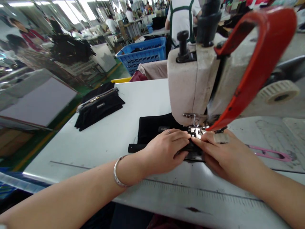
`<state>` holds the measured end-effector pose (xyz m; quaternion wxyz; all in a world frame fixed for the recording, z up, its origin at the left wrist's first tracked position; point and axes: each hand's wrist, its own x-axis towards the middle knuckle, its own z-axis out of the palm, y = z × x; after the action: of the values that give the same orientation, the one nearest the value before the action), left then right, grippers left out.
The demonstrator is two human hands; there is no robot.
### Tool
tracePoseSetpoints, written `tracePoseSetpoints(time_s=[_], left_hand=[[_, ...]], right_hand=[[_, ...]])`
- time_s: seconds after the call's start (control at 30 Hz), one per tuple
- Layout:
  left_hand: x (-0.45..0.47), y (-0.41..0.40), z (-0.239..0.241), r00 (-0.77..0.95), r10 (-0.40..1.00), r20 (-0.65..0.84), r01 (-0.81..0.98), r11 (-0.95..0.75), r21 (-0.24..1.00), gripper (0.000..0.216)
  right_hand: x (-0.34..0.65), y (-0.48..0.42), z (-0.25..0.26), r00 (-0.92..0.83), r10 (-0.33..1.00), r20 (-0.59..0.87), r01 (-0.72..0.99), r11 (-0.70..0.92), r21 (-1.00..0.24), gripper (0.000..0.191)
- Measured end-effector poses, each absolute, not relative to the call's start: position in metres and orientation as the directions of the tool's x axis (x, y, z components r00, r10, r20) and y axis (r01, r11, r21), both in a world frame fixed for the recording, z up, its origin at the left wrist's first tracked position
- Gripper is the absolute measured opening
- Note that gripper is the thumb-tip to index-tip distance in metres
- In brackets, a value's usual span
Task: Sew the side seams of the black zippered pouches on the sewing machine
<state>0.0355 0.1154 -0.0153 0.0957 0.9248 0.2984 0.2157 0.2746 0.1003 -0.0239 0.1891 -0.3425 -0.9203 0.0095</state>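
Note:
A black fabric piece with a small label lies flat on the white table, its right part under the sewing machine. Along its near edge runs a narrow black strip. My left hand, with a bangle on the wrist, grips the fabric's near edge, fingertips just left of the metal presser foot. On the other side, my right hand has its fingers closed on the fabric close to the foot, a beige band round one finger. The needle's tip cannot be made out.
Black zippered fabric pieces lie stacked at the table's left. Pink-handled thread snips rest right of my right hand. A red curved bar slopes down beside the machine head. Beyond the table stand a blue basket and a person in white.

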Motion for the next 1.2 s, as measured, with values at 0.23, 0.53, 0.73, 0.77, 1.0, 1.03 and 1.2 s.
tracePoseSetpoints(time_s=[0.23,0.53,0.73,0.77,1.0,1.03,1.2], left_hand=[[0.033,0.124,-0.019,0.725,0.59,0.354,0.51,-0.807,0.299,0.027],[0.015,0.151,-0.016,0.821,0.363,0.44,0.375,-0.925,0.063,0.03],[0.019,0.144,-0.013,0.801,0.38,0.464,0.439,-0.898,-0.023,0.026],[0.021,0.142,-0.013,0.797,0.386,0.463,0.451,-0.892,-0.033,0.023],[0.028,0.13,-0.017,0.805,0.396,0.442,0.441,-0.898,0.002,0.016],[0.028,0.127,-0.016,0.799,0.421,0.428,0.451,-0.892,0.035,0.016],[0.028,0.119,-0.017,0.746,0.5,0.44,0.486,-0.86,0.154,0.02]], right_hand=[[0.278,0.1,-0.021,-0.653,0.621,0.433,0.599,0.774,-0.207,0.033],[0.29,0.113,-0.02,-0.494,0.772,0.401,0.802,0.582,-0.134,0.024],[0.286,0.113,-0.02,-0.534,0.759,0.372,0.78,0.612,-0.129,0.027],[0.284,0.112,-0.021,-0.534,0.742,0.406,0.763,0.629,-0.147,0.026],[0.273,0.106,-0.029,-0.707,0.587,0.394,0.568,0.803,-0.179,0.023],[0.273,0.105,-0.029,-0.712,0.586,0.388,0.554,0.807,-0.202,0.021],[0.271,0.099,-0.027,-0.612,0.63,0.478,0.591,0.766,-0.253,0.019]])
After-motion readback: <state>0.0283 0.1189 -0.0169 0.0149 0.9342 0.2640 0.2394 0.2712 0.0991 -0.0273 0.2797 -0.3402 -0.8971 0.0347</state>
